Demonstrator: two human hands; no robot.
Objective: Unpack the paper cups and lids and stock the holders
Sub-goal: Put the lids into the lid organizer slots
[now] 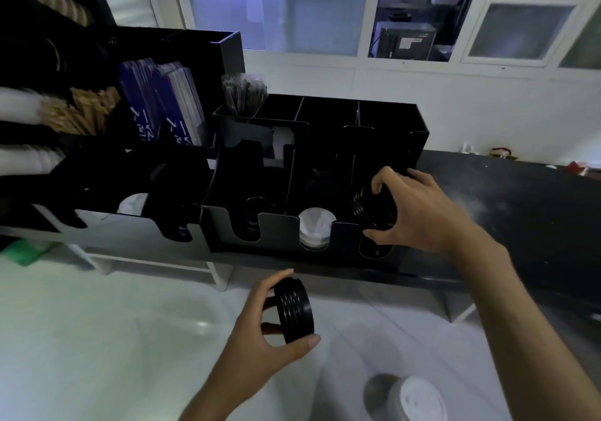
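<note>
Over a dark counter (507,199), my right hand (419,212) grips black lids (374,207) above the holder's (279,222) end slot to drop them in, while my left hand (270,326) clasps a spare stack (294,310) in reserve.

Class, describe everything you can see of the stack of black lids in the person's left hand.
The stack of black lids is a short pile of round, glossy, plastic-looking lids nested together, ridged rims showing. It is turned on edge, held off the counter over the pale floor. The left hand grips it, thumb below and fingers curled behind.
</note>
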